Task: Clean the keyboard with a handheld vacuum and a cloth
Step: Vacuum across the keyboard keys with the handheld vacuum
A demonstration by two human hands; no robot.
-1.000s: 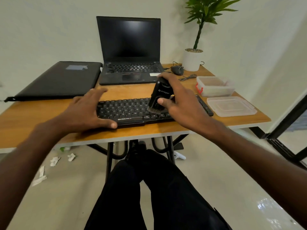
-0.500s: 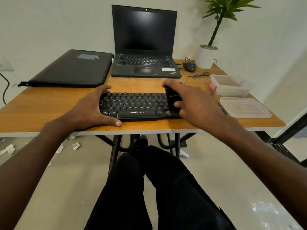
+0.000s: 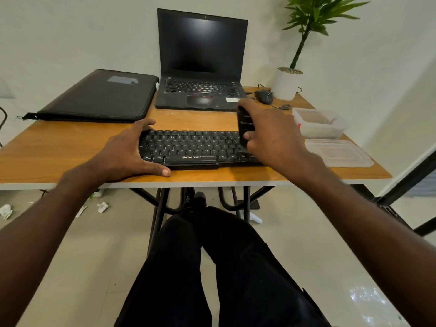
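A black keyboard point(image 3: 191, 147) lies near the front edge of the wooden table point(image 3: 47, 159). My left hand point(image 3: 127, 154) clasps its left end, thumb along the front edge and fingers over the back corner. My right hand point(image 3: 271, 135) grips a black handheld vacuum point(image 3: 244, 123), held upright with its lower end down on the keyboard's right part. That hand hides the vacuum's nozzle and the keyboard's right end. No cloth is in view.
Behind the keyboard stand an open laptop point(image 3: 200, 67), a black laptop sleeve point(image 3: 101, 95), a mouse point(image 3: 264, 96) with its cable and a potted plant point(image 3: 289, 82). A clear plastic box point(image 3: 318, 122) and its lid point(image 3: 339, 153) lie to the right. Paper scraps litter the floor at left.
The vacuum has moved from the keyboard's middle to its right part and now stands more upright. My left hand has kept its hold on the left end. The camera has shifted.
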